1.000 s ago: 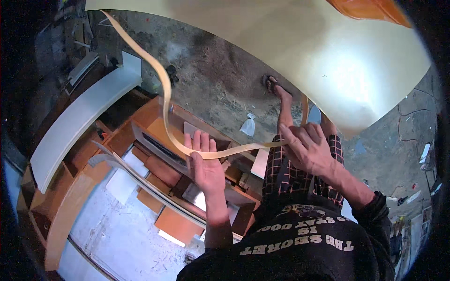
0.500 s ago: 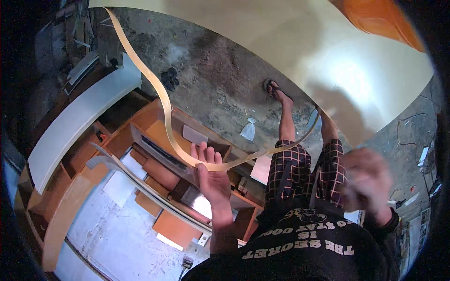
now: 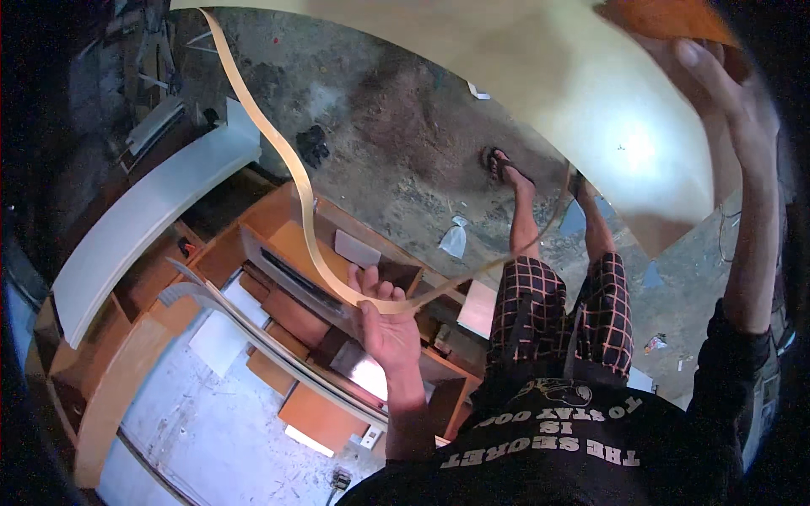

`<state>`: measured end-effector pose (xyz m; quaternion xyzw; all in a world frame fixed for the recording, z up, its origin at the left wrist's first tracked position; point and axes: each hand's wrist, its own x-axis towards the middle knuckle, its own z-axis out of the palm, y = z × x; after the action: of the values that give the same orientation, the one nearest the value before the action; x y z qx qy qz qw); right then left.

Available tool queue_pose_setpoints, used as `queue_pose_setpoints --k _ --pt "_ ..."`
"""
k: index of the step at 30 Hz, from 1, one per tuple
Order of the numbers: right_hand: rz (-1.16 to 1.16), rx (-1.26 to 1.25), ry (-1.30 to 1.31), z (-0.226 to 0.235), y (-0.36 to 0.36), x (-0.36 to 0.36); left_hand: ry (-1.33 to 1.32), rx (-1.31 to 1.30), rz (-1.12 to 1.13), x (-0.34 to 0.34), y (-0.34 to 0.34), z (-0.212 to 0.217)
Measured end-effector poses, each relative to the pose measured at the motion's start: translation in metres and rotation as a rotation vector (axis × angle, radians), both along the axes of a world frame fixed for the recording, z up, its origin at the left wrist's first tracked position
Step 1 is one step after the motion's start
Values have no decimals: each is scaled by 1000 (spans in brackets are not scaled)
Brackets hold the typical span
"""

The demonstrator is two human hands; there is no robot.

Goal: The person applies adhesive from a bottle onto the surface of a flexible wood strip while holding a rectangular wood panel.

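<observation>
A thin tan strip of edge banding (image 3: 297, 175) curves down from the far left edge of the pale board (image 3: 540, 93) and loops back up towards the board's near corner. My left hand (image 3: 388, 325) holds it at the low point of the loop, thumb over the strip and fingers curled behind. At the far right my right hand (image 3: 734, 105) rests by the board's edge, its thumb stretched out close to an orange piece (image 3: 675, 18). The other fingers are mostly in shadow there.
To the left stands an orange-brown cabinet frame (image 3: 337, 240) with a curved white panel (image 3: 152, 223). Loose board pieces lie on a pale surface (image 3: 169, 422) below. A clear plastic bag (image 3: 454, 239) and a dark crumpled thing (image 3: 312, 145) are on the floor.
My right hand has swung up and away from beside my body to the board's right edge. My left hand keeps its hold on the strip, almost unmoved.
</observation>
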<state>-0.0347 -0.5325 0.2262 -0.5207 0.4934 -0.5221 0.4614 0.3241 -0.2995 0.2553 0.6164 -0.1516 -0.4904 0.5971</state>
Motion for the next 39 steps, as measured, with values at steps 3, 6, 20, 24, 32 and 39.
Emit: queue_pose_setpoints --k 3,6,20,24,32,39 --pt "106 28 23 6 2 7 -20 -39 -24 12 5 -2" --pt "299 93 226 -8 9 -10 -117 -71 59 10 0 -4" --pt "968 779 495 5 136 69 -537 -309 -38 67 -13 -4" --pt "863 659 628 -20 144 96 -642 -257 -8 71 -17 -2" --pt "474 326 24 -45 92 140 -688 -210 -12 81 -21 -4" --pt "435 194 -301 -50 58 166 -597 -226 29 83 -23 -5"
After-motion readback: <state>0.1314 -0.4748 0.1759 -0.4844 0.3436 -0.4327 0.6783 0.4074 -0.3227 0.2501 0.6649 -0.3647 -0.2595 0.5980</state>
